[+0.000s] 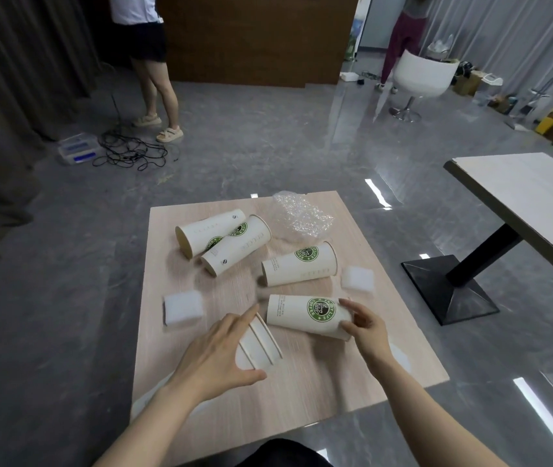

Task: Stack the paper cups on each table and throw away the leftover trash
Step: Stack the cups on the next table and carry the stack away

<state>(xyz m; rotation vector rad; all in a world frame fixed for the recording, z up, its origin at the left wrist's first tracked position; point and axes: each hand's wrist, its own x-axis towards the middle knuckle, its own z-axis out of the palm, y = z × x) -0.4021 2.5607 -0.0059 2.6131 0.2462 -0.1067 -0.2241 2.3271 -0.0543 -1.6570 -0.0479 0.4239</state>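
Wooden table (302,392), gripped cup (305,316) sideways, rim rightward

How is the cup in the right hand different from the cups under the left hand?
The cup in the right hand is one single cup; the nested cups under the left hand are several pushed together. The single cup shows a green coffee logo; the nested cups show mainly rims. Both lie on their sides on the wooden table.

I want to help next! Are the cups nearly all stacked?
Not yet. The left hand holds a small nested stack, and the right hand grips another cup. Three cups lie loose, and the bubble wrap and foam blocks remain.
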